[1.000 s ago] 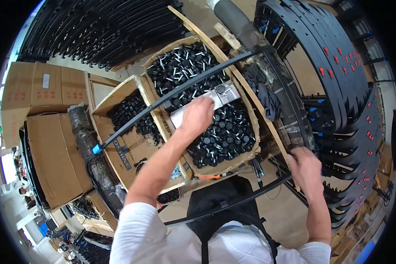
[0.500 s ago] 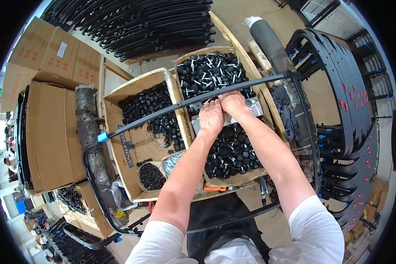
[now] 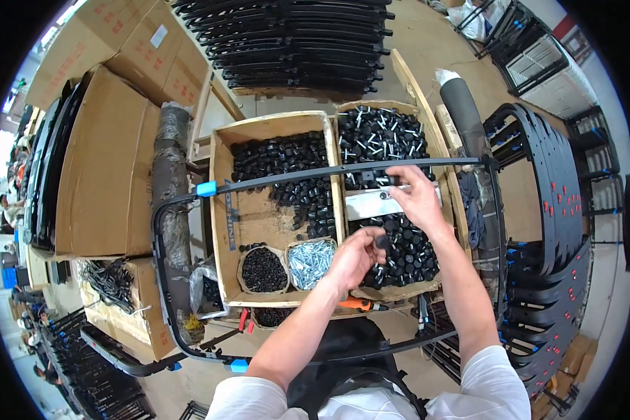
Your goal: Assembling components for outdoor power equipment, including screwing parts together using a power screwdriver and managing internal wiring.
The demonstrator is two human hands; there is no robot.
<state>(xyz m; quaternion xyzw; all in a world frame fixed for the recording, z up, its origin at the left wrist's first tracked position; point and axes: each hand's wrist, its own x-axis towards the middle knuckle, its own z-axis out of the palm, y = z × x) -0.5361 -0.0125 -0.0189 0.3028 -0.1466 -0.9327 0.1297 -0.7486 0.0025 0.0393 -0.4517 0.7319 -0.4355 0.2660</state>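
Observation:
A black metal frame point(image 3: 280, 180) with rounded corners lies across the boxes before me. My left hand point(image 3: 357, 260) is closed, a black round-headed screw foot point(image 3: 382, 242) between its fingers, over the near right bin of black screw feet point(image 3: 406, 253). Farther off, my right hand point(image 3: 418, 199) reaches to the frame's far bar. Its thumb and fingers curl round a small dark piece just below the bar, too hidden to name. Beneath this hand a flat silver metal plate point(image 3: 367, 204) lies between the two right-hand bins.
A wooden box point(image 3: 215, 210) holds black caps, small black parts point(image 3: 263, 270) and silver screws point(image 3: 311, 263). An orange-handled tool point(image 3: 360, 304) is at the near edge. Cartons point(image 3: 101, 168) stand left, stacked black frames point(image 3: 287, 45) at the back, curved black panels point(image 3: 546, 182) right.
My hands were together at the far bar. The left has drawn back toward me with a screw foot, while the right stays near the bar. The view has swung left.

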